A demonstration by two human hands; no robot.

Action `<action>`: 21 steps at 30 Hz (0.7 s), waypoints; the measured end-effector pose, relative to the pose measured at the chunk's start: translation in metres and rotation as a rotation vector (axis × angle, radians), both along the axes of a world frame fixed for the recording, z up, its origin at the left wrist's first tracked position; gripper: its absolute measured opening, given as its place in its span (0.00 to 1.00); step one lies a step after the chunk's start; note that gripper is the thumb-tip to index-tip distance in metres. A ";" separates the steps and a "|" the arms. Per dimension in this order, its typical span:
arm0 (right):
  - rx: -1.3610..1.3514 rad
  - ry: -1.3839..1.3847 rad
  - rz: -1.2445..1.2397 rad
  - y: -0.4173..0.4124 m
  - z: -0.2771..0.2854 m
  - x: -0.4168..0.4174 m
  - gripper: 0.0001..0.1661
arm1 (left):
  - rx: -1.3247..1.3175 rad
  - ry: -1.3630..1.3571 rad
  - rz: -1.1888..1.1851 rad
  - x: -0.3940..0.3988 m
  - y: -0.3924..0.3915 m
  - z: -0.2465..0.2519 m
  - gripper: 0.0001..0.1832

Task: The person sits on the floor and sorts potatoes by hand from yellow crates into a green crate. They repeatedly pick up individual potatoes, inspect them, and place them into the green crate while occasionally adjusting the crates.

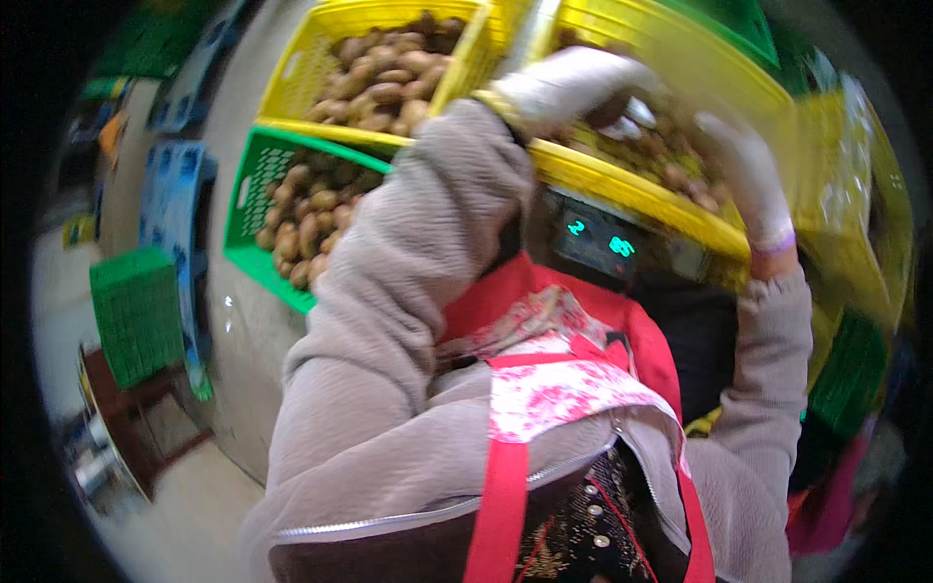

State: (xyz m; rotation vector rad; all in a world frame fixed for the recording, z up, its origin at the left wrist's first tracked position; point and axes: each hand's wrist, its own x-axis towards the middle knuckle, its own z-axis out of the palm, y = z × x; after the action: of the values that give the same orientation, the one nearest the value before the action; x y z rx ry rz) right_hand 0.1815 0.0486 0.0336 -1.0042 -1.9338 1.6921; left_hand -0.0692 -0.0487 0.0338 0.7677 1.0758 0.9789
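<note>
My left hand [583,87], in a white glove, reaches over a yellow plastic crate [649,186] with its fingers curled around a brown oval fruit or tuber [609,113]. Opposite it, my right hand [743,167], gloved too and blurred, is above the right side of the same crate; its fingertips and anything in them are unclear. More brown oval produce [678,175] lies low in this crate. A scale display [594,237] with lit green digits is just below the crate's near edge.
At the upper left, a yellow crate [280,87] holds much brown oval produce; a green crate [237,211] below it holds more. Blue pallets [171,197], stacked green crates [138,313] and a brown stool [127,415] stand farther left. Yellow crates [838,167] stand at right.
</note>
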 end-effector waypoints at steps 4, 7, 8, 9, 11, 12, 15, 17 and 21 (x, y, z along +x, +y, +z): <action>-0.186 -0.084 -0.125 -0.023 0.026 -0.010 0.32 | 0.022 0.023 0.011 -0.011 -0.005 -0.003 0.20; -0.118 -0.018 -0.100 -0.021 0.028 0.001 0.33 | -0.020 0.011 -0.054 0.000 0.004 -0.004 0.21; -0.117 0.012 -0.078 -0.019 0.027 0.005 0.32 | 0.009 0.021 -0.049 0.007 0.005 -0.003 0.21; -0.150 0.033 -0.045 -0.017 0.027 0.008 0.31 | 0.043 0.031 -0.048 0.015 0.005 -0.002 0.21; -0.197 0.063 -0.007 -0.009 0.031 0.021 0.29 | -0.058 -0.322 -0.201 0.008 0.028 -0.034 0.23; -0.062 0.061 0.006 0.001 0.023 0.029 0.30 | -0.127 -0.282 -0.143 0.021 0.030 -0.027 0.23; -0.027 0.099 -0.033 -0.004 0.044 0.039 0.30 | -0.154 -0.223 0.034 0.026 0.028 -0.023 0.25; 0.079 0.156 -0.102 0.000 0.055 0.067 0.28 | -0.137 -0.272 0.030 0.033 0.034 -0.021 0.24; -0.011 0.426 -0.349 -0.024 0.060 0.140 0.28 | -0.123 -0.112 -0.031 0.049 0.050 -0.021 0.25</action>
State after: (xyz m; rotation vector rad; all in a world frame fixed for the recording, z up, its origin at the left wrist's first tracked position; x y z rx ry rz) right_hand 0.3219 0.0245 0.0939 -0.8407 -1.3910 1.5609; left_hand -0.0202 0.0012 0.0132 0.6207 1.0141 0.9102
